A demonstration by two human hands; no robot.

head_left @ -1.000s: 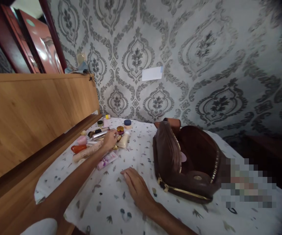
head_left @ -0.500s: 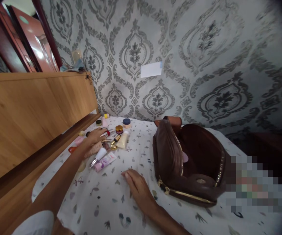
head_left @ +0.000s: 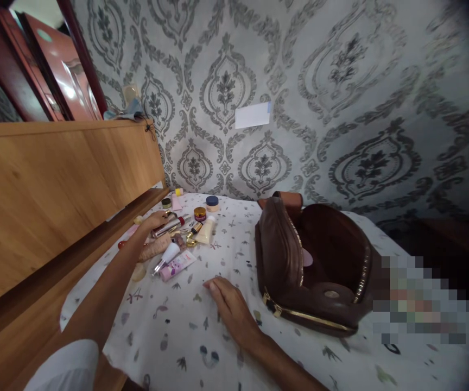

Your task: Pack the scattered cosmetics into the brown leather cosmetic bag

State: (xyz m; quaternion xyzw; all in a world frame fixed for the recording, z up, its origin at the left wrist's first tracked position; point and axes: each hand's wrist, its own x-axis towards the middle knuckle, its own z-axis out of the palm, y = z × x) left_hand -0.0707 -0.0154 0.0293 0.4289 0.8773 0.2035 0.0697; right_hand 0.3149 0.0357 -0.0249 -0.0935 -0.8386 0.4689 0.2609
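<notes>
My left hand (head_left: 154, 221) reaches into a spread of cosmetics on the patterned sheet. Its fingers are closed at a small dark item with a gold glint (head_left: 170, 215), mostly hidden by them. Just below lies a silver tube with a red band (head_left: 168, 227). Nearer me are a white-handled brush (head_left: 166, 258) and a pink and white squeeze tube (head_left: 178, 264). A cream tube (head_left: 206, 232) and a gold-lidded jar (head_left: 200, 214) lie to the right. My right hand (head_left: 232, 312) rests flat on the sheet, fingers extended, holding nothing, left of an open brown leather bag (head_left: 277, 255).
Toward the wall stand a blue-lidded jar (head_left: 212, 203), a pale pink tube (head_left: 176, 202) and a dark green-lidded jar (head_left: 166, 203). A wooden panel (head_left: 67, 179) borders the left side. A pale purple object (head_left: 308, 257) shows inside the bag. At the far right, one area is pixelated.
My left hand has drawn back slightly from the red-banded tube, uncovering more of it, and its fingers have closed at a small dark item. My right hand stays put. The view shifted slightly.
</notes>
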